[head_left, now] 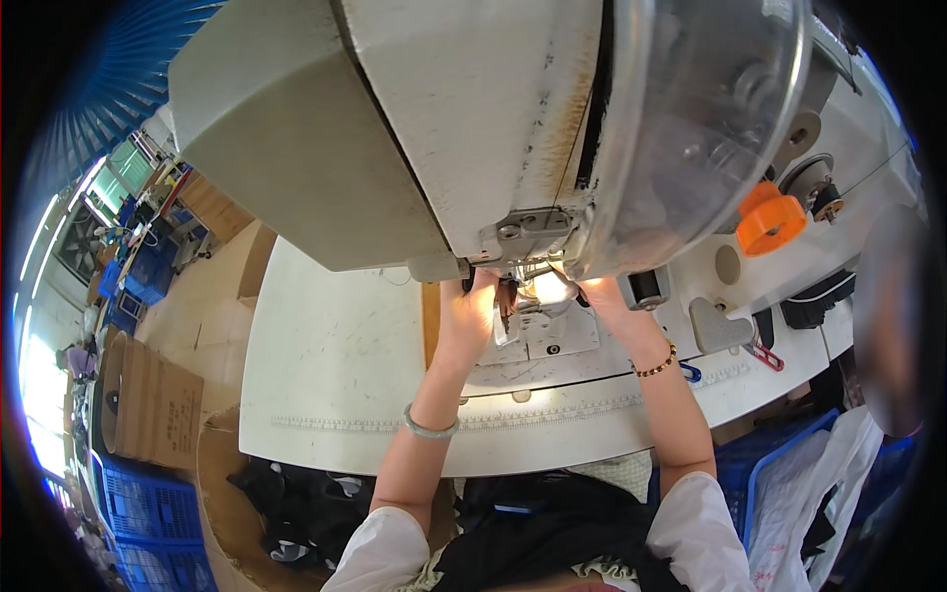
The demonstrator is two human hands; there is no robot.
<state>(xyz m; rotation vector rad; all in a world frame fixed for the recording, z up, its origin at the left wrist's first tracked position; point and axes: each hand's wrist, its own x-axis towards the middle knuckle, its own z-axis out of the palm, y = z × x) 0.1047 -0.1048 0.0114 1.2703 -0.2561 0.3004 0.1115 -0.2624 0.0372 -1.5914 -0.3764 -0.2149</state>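
- Sewing machine (395, 128): grey-white head fills far half, over white surface (326, 365).
- Left hand (470, 314), right hand (604, 296): both under the head beside the lit needle area (546, 287); finger state can't tell.
- Orange knob (770, 221): far right.

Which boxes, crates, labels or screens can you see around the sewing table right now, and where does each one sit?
Cardboard box: on the floor left of the table, brown, dark print on its side.
Open cardboard box: below the table's left corner, brown, dark cloth inside.
Blue plastic crate: lower left, latticed.
Blue plastic crate: lower right, beside white bags.
Blue crates: far left, stacked.
No screens or signs to be seen.
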